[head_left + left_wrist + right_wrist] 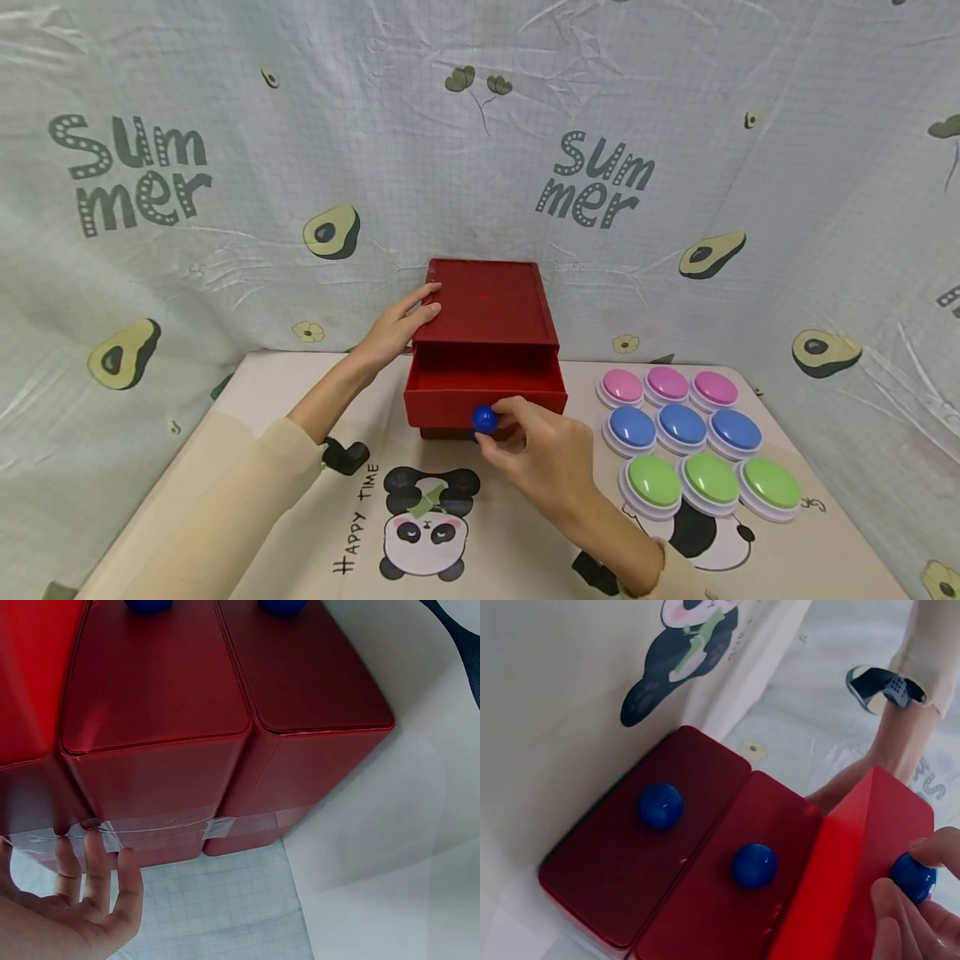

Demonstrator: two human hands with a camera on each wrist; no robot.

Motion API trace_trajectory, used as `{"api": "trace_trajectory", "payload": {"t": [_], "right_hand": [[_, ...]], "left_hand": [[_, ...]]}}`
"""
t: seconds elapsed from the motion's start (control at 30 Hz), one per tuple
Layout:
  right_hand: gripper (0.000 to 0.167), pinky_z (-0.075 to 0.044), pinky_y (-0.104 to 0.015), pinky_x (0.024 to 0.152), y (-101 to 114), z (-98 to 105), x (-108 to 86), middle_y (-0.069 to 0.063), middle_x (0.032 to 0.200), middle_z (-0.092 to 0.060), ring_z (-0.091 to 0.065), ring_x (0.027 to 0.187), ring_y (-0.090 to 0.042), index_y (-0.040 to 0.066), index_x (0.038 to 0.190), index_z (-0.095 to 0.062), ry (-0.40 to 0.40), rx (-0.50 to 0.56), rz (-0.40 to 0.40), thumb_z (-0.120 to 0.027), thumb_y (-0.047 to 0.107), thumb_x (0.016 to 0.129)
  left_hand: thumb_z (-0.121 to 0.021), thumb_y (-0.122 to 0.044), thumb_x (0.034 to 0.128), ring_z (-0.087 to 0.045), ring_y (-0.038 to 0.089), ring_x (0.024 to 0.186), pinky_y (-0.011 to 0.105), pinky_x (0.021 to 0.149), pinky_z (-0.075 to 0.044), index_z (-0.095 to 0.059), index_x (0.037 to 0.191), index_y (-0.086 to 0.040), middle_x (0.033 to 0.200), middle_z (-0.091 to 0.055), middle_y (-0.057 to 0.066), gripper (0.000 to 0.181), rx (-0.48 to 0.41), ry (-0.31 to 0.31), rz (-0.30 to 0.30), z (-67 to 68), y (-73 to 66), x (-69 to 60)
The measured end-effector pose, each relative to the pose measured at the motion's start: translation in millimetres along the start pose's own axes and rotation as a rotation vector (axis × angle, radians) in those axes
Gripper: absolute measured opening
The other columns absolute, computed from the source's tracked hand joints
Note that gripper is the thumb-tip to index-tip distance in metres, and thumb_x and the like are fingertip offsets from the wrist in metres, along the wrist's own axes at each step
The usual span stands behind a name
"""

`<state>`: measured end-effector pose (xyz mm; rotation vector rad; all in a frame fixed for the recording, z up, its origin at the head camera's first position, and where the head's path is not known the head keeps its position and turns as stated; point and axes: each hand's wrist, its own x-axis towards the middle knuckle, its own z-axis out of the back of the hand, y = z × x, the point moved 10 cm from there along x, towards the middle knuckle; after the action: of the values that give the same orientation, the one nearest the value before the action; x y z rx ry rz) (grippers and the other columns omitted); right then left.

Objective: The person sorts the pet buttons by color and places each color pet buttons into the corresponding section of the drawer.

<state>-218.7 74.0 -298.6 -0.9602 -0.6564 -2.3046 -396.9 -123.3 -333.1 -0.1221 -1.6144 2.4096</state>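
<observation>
A dark red drawer cabinet [486, 302] stands at the back of the table, its top drawer [442, 408] pulled out toward me. The part of the drawer's inside that shows holds nothing visible. My right hand [551, 454] pinches the round blue knob [485, 419] on that drawer's front between thumb and fingers. With fingers extended, my left hand [393, 329] rests against the cabinet's left side and top edge. In the right wrist view, the middle drawer [727, 907] and bottom drawer [622, 870] are closed, each with a blue knob.
Several push buttons in rows, pink [667, 382], blue [681, 423] and green [711, 478], stand right of the cabinet. A patterned cloth [480, 183] hangs close behind. Panda drawings [425, 542] mark the tabletop. Clear tape [165, 829] runs along the cabinet's side.
</observation>
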Motion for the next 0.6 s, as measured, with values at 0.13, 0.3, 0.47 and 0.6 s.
{"api": "trace_trajectory", "payload": {"t": [0.13, 0.3, 0.47, 0.6], "right_hand": [[0.035, -0.051, -0.014, 0.059, 2, 4, -2.9, 0.006, 0.08, -0.078, -0.068, 0.062, -0.001, 0.015, 0.098, -0.072, -0.039, -0.017, 0.043, -0.093, 0.026, 0.072], [0.034, -0.051, -0.014, 0.058, 3, 7, -8.0, 0.005, 0.083, -0.079, -0.069, 0.063, 0.0, 0.015, 0.098, -0.072, -0.048, -0.018, 0.056, -0.092, 0.028, 0.073], [0.038, -0.052, -0.016, 0.058, 11, 10, -13.3, 0.006, 0.082, -0.078, -0.066, 0.061, -0.001, 0.015, 0.099, -0.072, -0.037, -0.035, 0.081, -0.093, 0.031, 0.071], [0.041, -0.055, -0.019, 0.06, 22, 12, -16.8, 0.006, 0.08, -0.077, -0.066, 0.061, -0.002, 0.014, 0.099, -0.072, -0.027, -0.073, 0.114, -0.094, 0.032, 0.07]], "left_hand": [[-0.049, -0.052, 0.1049, -0.057, 0.038, 0.13, 0.045, 0.094, -0.054, -0.034, 0.161, -0.038, 0.156, -0.049, 0.016, 0.06, -0.013, 0.009, 0.0, -1.2, -0.6, -0.2], [-0.05, -0.05, 0.1053, -0.059, 0.037, 0.128, 0.046, 0.094, -0.055, -0.034, 0.161, -0.036, 0.153, -0.052, 0.017, 0.06, -0.027, 0.012, -0.007, -2.2, -1.8, -0.2], [-0.049, -0.049, 0.1062, -0.061, 0.037, 0.127, 0.047, 0.096, -0.056, -0.034, 0.162, -0.036, 0.15, -0.054, 0.018, 0.059, -0.03, 0.012, -0.016, -2.9, -2.4, -0.4], [-0.048, -0.048, 0.1067, -0.059, 0.037, 0.128, 0.046, 0.097, -0.055, -0.033, 0.162, -0.035, 0.152, -0.052, 0.018, 0.059, -0.025, 0.014, -0.016, -2.2, -1.9, -0.7]]}}
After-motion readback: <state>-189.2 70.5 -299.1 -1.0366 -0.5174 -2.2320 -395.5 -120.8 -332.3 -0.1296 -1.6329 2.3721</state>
